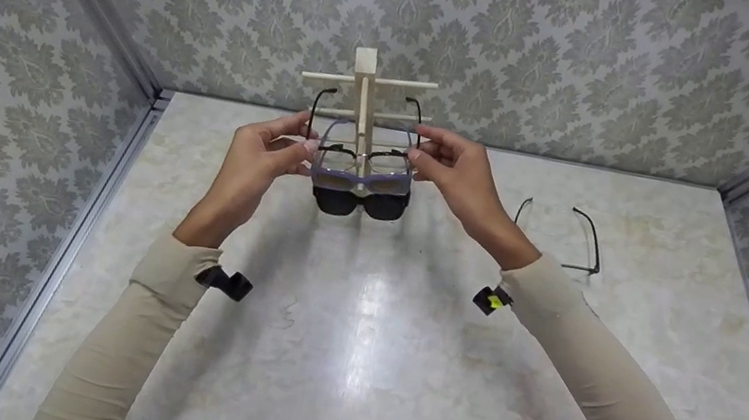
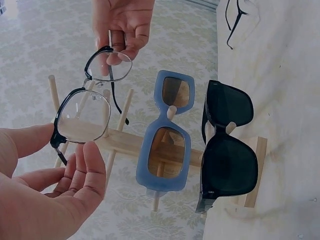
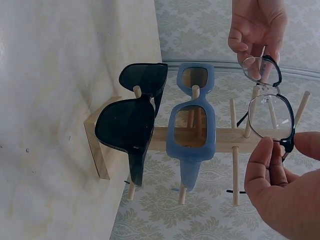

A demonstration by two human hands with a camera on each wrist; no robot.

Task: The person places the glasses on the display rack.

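My left hand [image 1: 250, 157] and right hand [image 1: 462, 177] pinch the two ends of a pair of clear eyeglasses [image 3: 291, 120] with black upper rims, one at each hinge. These glasses are in front of a wooden eyewear stand [image 1: 366, 60], their temples reaching back on either side of its post. Whether they rest on a peg, I cannot tell. Lower on the stand hang blue-framed sunglasses [image 2: 142, 167] with brown lenses. Below those, black sunglasses [image 2: 230, 165] sit on the lowest pegs.
Another pair of thin dark-framed glasses [image 1: 598, 243] lies on the marbled table [image 1: 357, 359] at the right, partly hidden by my right forearm. Patterned panels [image 1: 493, 47] enclose the back and sides. Upper pegs [image 1: 407, 84] stick out from the stand.
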